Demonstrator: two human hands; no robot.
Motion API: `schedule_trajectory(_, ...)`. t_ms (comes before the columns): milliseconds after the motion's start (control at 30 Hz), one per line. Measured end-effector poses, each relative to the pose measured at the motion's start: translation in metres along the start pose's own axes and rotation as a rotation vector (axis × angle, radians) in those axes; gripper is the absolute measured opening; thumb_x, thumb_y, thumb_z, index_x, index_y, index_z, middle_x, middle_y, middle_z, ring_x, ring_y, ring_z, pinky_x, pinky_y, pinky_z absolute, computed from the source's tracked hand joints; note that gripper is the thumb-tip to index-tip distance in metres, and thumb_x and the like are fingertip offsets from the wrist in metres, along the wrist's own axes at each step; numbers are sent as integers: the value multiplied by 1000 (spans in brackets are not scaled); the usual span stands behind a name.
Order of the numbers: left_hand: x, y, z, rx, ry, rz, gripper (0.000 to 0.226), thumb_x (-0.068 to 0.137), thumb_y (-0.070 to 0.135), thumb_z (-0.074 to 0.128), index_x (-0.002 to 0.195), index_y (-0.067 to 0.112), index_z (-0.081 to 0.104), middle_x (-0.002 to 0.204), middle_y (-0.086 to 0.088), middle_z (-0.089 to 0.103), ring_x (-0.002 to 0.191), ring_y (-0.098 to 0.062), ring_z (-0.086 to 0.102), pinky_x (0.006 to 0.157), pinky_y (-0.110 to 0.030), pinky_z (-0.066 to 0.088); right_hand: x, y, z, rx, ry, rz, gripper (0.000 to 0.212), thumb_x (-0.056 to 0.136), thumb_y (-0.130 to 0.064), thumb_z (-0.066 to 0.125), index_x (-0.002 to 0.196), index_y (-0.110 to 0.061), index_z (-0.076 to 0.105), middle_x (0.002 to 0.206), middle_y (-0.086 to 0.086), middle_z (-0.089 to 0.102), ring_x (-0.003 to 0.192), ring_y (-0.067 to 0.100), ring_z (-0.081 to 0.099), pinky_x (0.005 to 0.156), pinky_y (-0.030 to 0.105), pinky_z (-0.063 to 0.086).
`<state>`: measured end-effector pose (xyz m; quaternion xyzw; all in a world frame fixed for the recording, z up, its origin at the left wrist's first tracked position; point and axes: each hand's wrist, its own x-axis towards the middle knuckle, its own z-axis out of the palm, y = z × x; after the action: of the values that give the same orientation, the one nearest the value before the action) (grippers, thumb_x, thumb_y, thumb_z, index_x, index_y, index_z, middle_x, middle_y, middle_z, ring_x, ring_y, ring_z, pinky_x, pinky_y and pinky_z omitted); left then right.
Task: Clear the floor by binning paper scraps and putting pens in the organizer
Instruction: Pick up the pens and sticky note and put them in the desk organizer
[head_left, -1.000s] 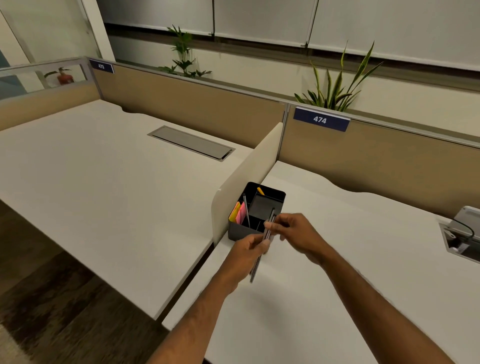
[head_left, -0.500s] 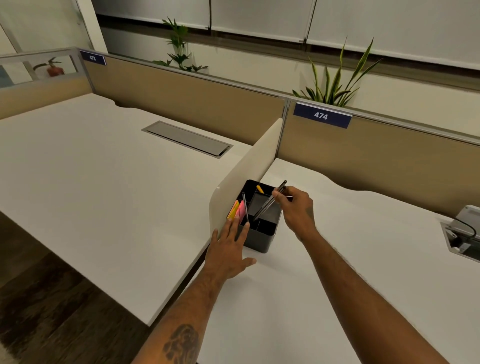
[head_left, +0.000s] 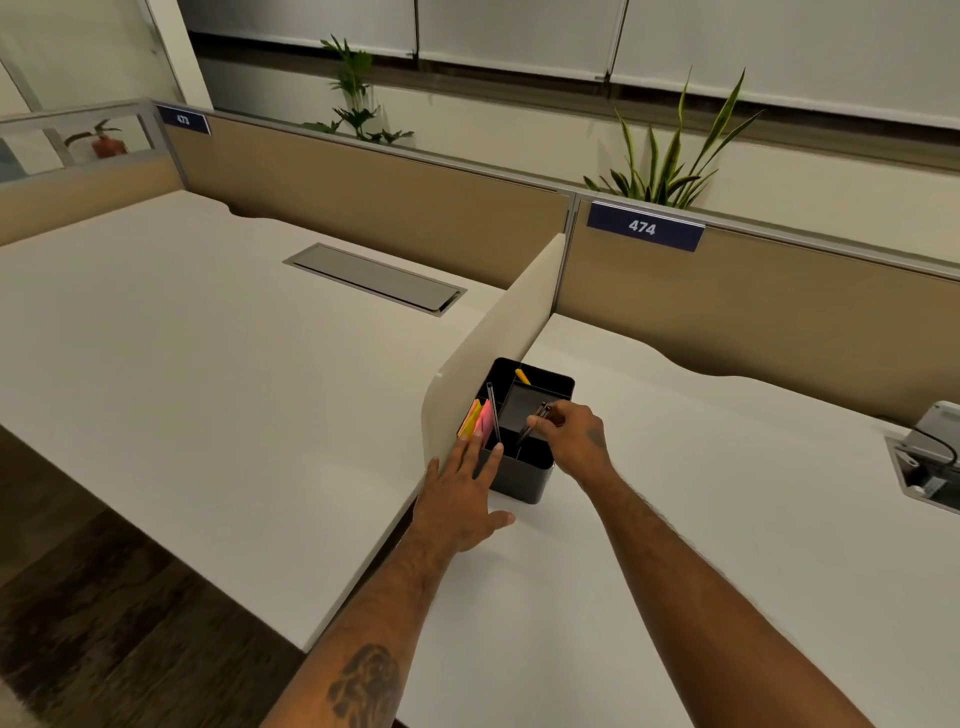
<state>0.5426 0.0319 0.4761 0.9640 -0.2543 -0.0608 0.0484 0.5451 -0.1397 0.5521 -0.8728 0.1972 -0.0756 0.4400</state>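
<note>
A black desk organizer (head_left: 524, 475) stands on the white desk (head_left: 675, 545) against the low cream divider (head_left: 493, 343). It holds orange and pink sticky notes (head_left: 478, 422), a yellow item (head_left: 522, 376) and one upright dark pen (head_left: 493, 415). My right hand (head_left: 574, 439) is over the organizer's front right compartment, pinching dark pens (head_left: 535, 422) whose tips point down into it. My left hand (head_left: 462, 499) lies flat with fingers spread against the organizer's near left side.
A second white desk (head_left: 182, 364) with a grey cable flap (head_left: 374, 278) lies to the left of the divider. Tan partition panels with number plates 473 and 474 run along the back, with plants behind. A cable box (head_left: 930, 457) sits at the right edge. Dark wood floor (head_left: 78, 597) is lower left.
My left hand let go of the pens and now rests open against the organizer. My right hand carried the pens over the organizer and lowered them into a compartment.
</note>
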Motion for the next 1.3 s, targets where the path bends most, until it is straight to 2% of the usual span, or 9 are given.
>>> schedule_trajectory(100, -9, 1, -3, 5, 34, -7, 95, 84, 74, 38, 151, 31, -15, 164, -5, -11, 151, -28, -8, 118, -55, 8, -9, 10, -12, -77, 38, -46, 43, 92, -36, 60, 129, -17, 54, 132, 8, 57, 117, 24, 56, 94, 33, 48)
schedule_trajectory(200, -23, 4, -9, 4, 71, -3, 92, 85, 74, 33, 151, 29, -13, 164, -6, -9, 151, -28, -7, 118, -55, 8, -32, 29, -26, -420, 65, -149, 57, 94, -51, 46, 144, -24, 36, 156, 7, 28, 143, 27, 28, 111, 43, 34)
schedule_trajectory(300, -41, 13, -16, 20, 106, 9, 89, 88, 72, 30, 152, 27, -13, 164, -7, -9, 151, -28, -8, 119, -54, 7, -64, 50, -36, -669, 45, -216, 69, 93, -61, 34, 151, -27, 18, 163, 8, 3, 150, 30, 1, 118, 51, 17)
schedule_trajectory(400, -59, 30, -21, 38, 135, 33, 87, 90, 71, 26, 151, 25, -15, 163, -7, -16, 150, -26, -13, 119, -53, 4, -100, 70, -50, -794, 16, -190, 76, 90, -67, 24, 152, -26, 8, 162, 10, -8, 149, 32, -9, 118, 55, 8)
schedule_trajectory(633, -98, 100, -39, 46, 146, 140, 85, 92, 67, 27, 152, 23, -13, 163, -8, -16, 150, -26, -14, 119, -56, 1, -184, 107, -110, -847, 44, -94, 84, 84, -72, 6, 152, -23, 2, 162, 11, -10, 148, 32, -12, 117, 58, 6)
schedule_trajectory(867, -166, 190, -44, 46, 136, 201, 80, 92, 67, 19, 151, 27, -18, 161, -5, -22, 149, -24, -18, 119, -55, -4, -276, 156, -184, -821, 100, -40, 79, 91, -67, 23, 153, -21, 5, 162, 13, -4, 149, 32, -9, 116, 59, 7)
schedule_trajectory(1133, -281, 282, -18, 62, 122, 176, 78, 93, 67, 16, 151, 26, -19, 161, -4, -24, 149, -22, -19, 119, -54, -4, -400, 235, -262, -791, 75, 2, 80, 89, -70, 12, 152, -24, -1, 162, 10, -10, 148, 28, -15, 117, 57, 1)
schedule_trajectory(1300, -337, 309, 3, 81, 103, 183, 78, 93, 67, 15, 151, 26, -17, 162, -5, -20, 149, -23, -16, 119, -54, -3, -464, 270, -282, -796, 50, 22, 84, 84, -72, 3, 152, -23, 0, 162, 9, -11, 148, 27, -16, 118, 56, 1)
